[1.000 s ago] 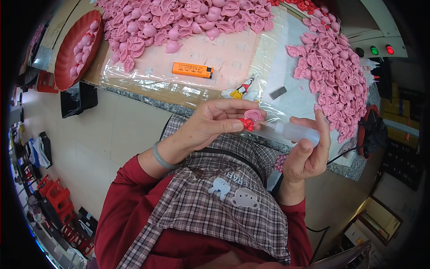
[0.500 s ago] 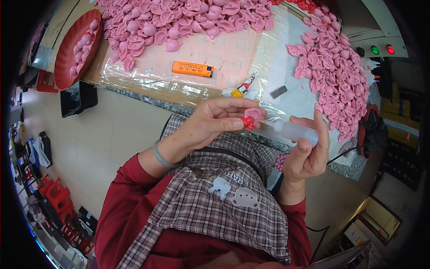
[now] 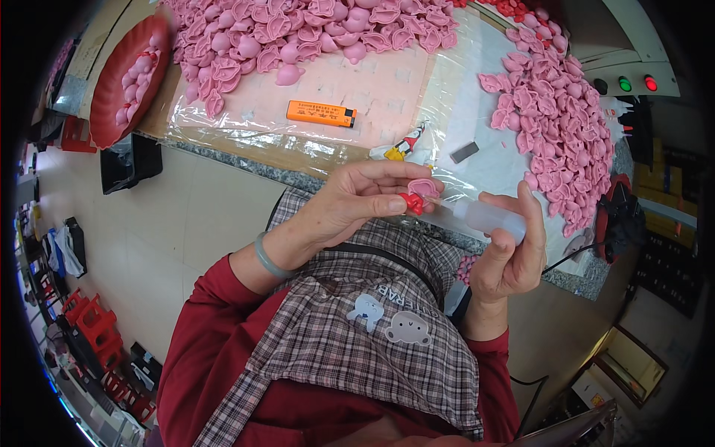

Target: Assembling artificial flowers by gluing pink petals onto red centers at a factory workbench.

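Plastic-covered table (image 3: 246, 153), pink moulded pieces (image 3: 555, 104), orange lighter (image 3: 321, 114), red tray (image 3: 112, 82)

An orange lighter (image 3: 321, 113) lies at upper centre amid heaps of pink moulded pieces (image 3: 555, 112); a red tray (image 3: 112, 89) holding more sits upper left.

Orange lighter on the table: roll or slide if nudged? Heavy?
The lighter looks flat-sided and lies on its side, so it would probably slide rather than roll. The glossy plastic sheet under it may let it skid. Small and plastic-looking, so likely light and stiff.
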`<state>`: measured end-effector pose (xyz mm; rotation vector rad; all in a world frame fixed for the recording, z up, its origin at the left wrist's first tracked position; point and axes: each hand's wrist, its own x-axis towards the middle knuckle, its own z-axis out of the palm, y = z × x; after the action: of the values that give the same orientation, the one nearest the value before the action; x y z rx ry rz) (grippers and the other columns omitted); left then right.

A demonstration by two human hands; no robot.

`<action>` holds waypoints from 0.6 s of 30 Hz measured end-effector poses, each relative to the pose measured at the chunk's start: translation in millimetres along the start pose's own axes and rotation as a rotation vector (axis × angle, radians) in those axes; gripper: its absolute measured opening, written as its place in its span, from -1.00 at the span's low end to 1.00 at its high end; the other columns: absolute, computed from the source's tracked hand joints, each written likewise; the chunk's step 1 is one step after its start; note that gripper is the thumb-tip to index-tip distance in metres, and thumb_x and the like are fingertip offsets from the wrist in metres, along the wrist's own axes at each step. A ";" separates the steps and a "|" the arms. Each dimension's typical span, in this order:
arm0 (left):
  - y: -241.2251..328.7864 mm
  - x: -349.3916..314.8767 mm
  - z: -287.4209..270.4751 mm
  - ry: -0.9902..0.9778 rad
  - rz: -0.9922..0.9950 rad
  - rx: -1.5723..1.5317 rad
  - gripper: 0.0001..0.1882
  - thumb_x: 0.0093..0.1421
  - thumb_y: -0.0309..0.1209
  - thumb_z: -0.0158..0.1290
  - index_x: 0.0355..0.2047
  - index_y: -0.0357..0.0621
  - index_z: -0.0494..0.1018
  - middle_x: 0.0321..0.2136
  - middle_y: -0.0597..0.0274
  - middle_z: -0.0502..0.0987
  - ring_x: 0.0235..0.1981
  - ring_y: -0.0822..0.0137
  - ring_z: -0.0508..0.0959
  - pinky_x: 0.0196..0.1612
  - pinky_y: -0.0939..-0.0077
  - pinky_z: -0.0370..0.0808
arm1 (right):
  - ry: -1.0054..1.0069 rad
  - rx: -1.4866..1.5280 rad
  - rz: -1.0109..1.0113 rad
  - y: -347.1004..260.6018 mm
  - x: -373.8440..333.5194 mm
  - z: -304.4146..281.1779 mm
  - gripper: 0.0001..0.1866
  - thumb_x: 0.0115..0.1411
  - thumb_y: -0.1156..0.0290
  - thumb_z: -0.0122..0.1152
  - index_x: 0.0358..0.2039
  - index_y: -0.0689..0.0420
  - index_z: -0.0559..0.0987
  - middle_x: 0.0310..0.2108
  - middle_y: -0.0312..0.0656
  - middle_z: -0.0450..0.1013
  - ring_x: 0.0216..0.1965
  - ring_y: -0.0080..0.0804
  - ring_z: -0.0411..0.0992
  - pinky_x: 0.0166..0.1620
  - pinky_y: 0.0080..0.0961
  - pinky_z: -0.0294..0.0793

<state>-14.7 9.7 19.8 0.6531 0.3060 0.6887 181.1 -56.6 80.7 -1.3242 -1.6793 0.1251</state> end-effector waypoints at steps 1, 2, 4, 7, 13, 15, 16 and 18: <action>0.1 0.1 -0.2 0.001 -0.002 0.006 -0.51 0.19 -0.45 0.09 0.12 -0.32 0.31 0.02 -0.17 0.44 -0.01 0.09 0.52 0.09 0.27 0.46 | -0.010 -0.005 0.000 -0.2 0.0 -0.2 -0.47 0.38 0.16 -0.11 0.10 0.40 0.33 -0.39 0.05 0.53 -0.42 -0.35 0.52 -0.34 -0.51 0.52; 0.2 0.0 -0.2 0.001 -0.002 0.006 -0.51 0.19 -0.45 0.09 0.12 -0.32 0.31 0.02 -0.17 0.44 -0.01 0.09 0.52 0.09 0.27 0.46 | -0.010 -0.004 0.000 0.0 0.2 -0.1 -0.47 0.38 0.16 -0.11 0.10 0.40 0.33 -0.39 0.05 0.53 -0.42 -0.35 0.52 -0.34 -0.51 0.52; 0.2 0.1 -0.1 0.009 -0.012 0.012 -0.51 0.19 -0.44 0.10 0.11 -0.32 0.31 0.02 -0.16 0.44 -0.01 0.09 0.53 0.08 0.28 0.46 | -0.013 -0.012 -0.019 0.4 0.4 0.1 -0.48 0.38 0.17 -0.11 0.10 0.41 0.33 -0.39 0.05 0.53 -0.43 -0.35 0.52 -0.35 -0.51 0.53; 0.0 0.0 -0.3 0.006 -0.014 0.006 -0.51 0.18 -0.44 0.10 0.11 -0.32 0.31 0.02 -0.16 0.44 -0.02 0.09 0.53 0.08 0.28 0.47 | -0.008 -0.028 -0.019 0.6 -1.3 0.8 -0.48 0.38 0.17 -0.11 0.09 0.42 0.33 -0.40 0.05 0.53 -0.43 -0.34 0.53 -0.35 -0.50 0.53; 0.2 0.3 -0.6 0.011 -0.015 0.010 -0.52 0.19 -0.45 0.09 0.12 -0.31 0.31 0.02 -0.16 0.44 -0.02 0.08 0.53 0.07 0.28 0.47 | -0.024 -0.104 -0.050 -3.3 1.5 -0.9 -0.49 0.37 0.17 -0.10 0.07 0.41 0.36 -0.43 0.02 0.54 -0.44 -0.35 0.53 -0.35 -0.52 0.52; -0.4 0.4 -0.8 0.012 -0.011 0.010 -0.52 0.19 -0.45 0.09 0.12 -0.30 0.31 0.02 -0.16 0.44 -0.02 0.08 0.53 0.07 0.28 0.48 | -0.024 -0.115 -0.063 -4.1 1.9 -0.9 -0.49 0.37 0.17 -0.10 0.07 0.40 0.37 -0.42 0.01 0.55 -0.44 -0.34 0.53 -0.35 -0.52 0.52; -0.6 0.3 -0.9 0.012 -0.008 0.010 -0.52 0.19 -0.45 0.09 0.12 -0.30 0.31 0.02 -0.17 0.44 -0.02 0.08 0.53 0.07 0.28 0.48 | -0.025 -0.126 -0.075 -4.5 2.0 -0.9 -0.49 0.37 0.17 -0.09 0.06 0.40 0.37 -0.42 0.01 0.55 -0.44 -0.34 0.53 -0.35 -0.52 0.52; -0.4 0.2 -0.8 0.012 -0.009 0.008 -0.52 0.19 -0.45 0.09 0.12 -0.30 0.32 0.02 -0.17 0.44 -0.02 0.08 0.53 0.07 0.28 0.48 | -0.026 -0.125 -0.069 -5.8 2.4 -0.9 -0.50 0.37 0.17 -0.09 0.06 0.40 0.37 -0.42 0.01 0.55 -0.44 -0.34 0.53 -0.35 -0.52 0.51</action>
<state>-14.8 9.9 18.9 0.6553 0.3235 0.6830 177.8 -57.4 86.1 -1.3594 -1.7772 -0.0030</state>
